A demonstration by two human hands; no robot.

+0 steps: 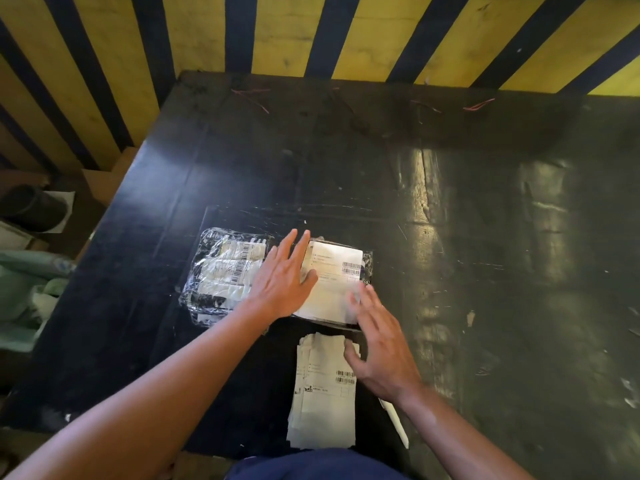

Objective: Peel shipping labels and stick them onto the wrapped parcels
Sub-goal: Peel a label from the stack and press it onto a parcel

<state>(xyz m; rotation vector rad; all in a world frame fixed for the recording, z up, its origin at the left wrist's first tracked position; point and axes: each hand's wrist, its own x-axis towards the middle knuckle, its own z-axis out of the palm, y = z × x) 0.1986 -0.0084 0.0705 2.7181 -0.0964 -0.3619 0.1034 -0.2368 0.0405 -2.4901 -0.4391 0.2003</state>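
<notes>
— What's under your palms?
— Left hand (282,284) flat, fingers spread, pressing the shipping label (332,282) onto the wrapped parcel (367,268); right hand (379,348) open, blurred.
— Readable?
— Only barcodes; print's too small.

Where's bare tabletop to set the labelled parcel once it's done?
Free: the wide right half of the table, right of the parcel under the hands, and the far strip toward the striped wall. Crowded: near centre, where the clear-wrapped parcel, left hand, right hand and label stack cluster. A narrow bare strip lies left of the clear-wrapped parcel.
</notes>
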